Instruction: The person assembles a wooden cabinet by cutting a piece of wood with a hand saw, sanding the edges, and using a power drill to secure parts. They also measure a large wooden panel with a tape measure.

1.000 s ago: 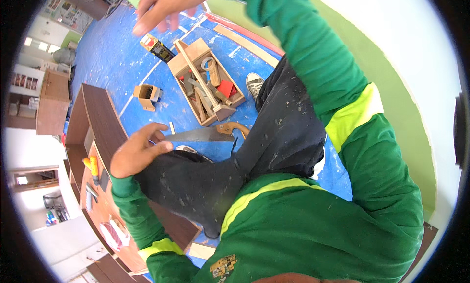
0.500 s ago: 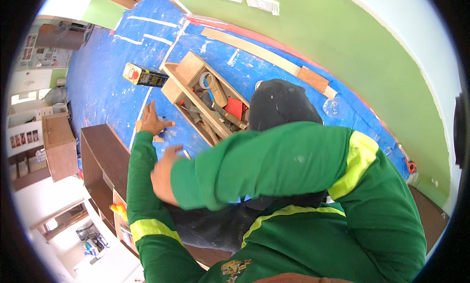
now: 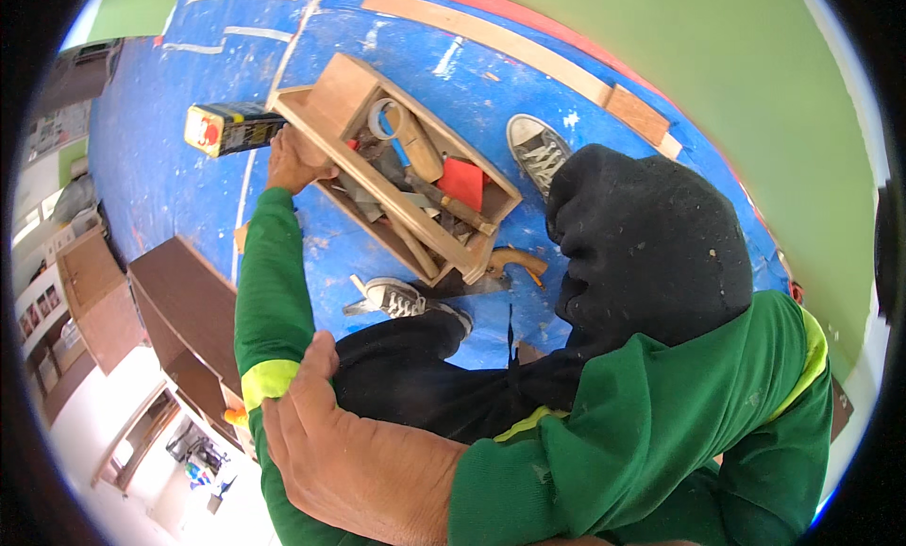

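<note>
An open wooden toolbox with a long middle rail rests on the blue floor sheet. My left hand is closed round its left end panel, part of the fingers hidden. Inside lie a roll of tape, a pale wooden tool, a flat red piece and several handled tools. A wooden-handled saw lies partly under the near right corner. Close to me, my right hand crosses over my left arm, thumb raised; its other fingertips are hidden, so I cannot see whether it grips the sleeve.
Left of the toolbox lies a rectangular tin. A long wooden board runs along the green wall. My two sneakers flank the box's right end. Brown cabinets stand on the left.
My left hand has gone from spread open beside the toolbox to holding its end panel. The right hand has come back toward me along the left arm. My view has shifted.
</note>
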`<state>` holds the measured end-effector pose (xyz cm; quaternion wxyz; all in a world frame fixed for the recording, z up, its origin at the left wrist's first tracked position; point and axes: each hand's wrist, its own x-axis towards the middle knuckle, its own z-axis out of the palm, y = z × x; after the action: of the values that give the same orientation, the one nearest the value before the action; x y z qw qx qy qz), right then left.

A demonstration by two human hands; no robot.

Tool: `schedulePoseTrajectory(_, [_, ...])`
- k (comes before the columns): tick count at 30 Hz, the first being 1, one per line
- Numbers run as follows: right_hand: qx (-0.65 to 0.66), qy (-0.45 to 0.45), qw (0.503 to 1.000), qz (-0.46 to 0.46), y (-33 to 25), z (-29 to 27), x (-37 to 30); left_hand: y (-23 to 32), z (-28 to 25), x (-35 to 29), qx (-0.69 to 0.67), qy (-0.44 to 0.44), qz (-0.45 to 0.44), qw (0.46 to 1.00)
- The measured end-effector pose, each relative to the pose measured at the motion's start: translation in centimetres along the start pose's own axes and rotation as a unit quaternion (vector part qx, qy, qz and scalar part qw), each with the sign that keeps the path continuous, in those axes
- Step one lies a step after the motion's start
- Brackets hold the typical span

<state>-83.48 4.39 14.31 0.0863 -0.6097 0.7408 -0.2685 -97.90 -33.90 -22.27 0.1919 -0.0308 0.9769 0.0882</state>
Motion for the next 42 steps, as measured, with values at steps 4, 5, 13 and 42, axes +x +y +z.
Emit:
schedulePoseTrajectory(4, [0.011, 0.003, 1.0, 0.005, 0.5, 0.6, 0.6, -1.0, 1.2, 0.9, -0.014, 0.02, 0.011, 1.0])
schedulePoseTrajectory(5, [0.012, 0.003, 1.0, 0.007, 0.5, 0.7, 0.7, -0.9, 1.1, 1.0, -0.016, 0.022, 0.011, 1.0])
schedulePoseTrajectory(13, [0.013, 0.006, 1.0, 0.004, -0.2, 1.0, 1.3, -2.0, 1.4, 1.9, 0.012, 0.01, 0.0, 1.0])
schedulePoseTrajectory(42, [0.01, 0.012, 1.0, 0.003, -0.7, 1.5, 2.2, -2.3, 1.3, 2.4, 0.018, 0.024, 0.052, 0.998])
